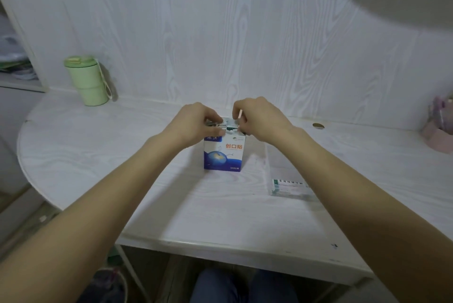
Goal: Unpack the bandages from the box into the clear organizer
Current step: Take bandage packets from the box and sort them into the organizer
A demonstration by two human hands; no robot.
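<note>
A small white and blue bandage box (223,155) with orange lettering stands upright in the middle of the white table (122,155). My left hand (196,126) pinches the left side of the box top, where some bandages seem to stick out. My right hand (259,121) pinches the top flap on the right. To the right stands the clear organizer (268,165), with a flat green and white packet (290,186) lying in it; my right forearm hides most of the organizer.
A pale green lidded cup (87,80) stands at the back left by the wall. A pink holder (438,133) sits at the far right edge. A round cable hole (318,126) lies behind my right wrist. My knees show under the table's front edge.
</note>
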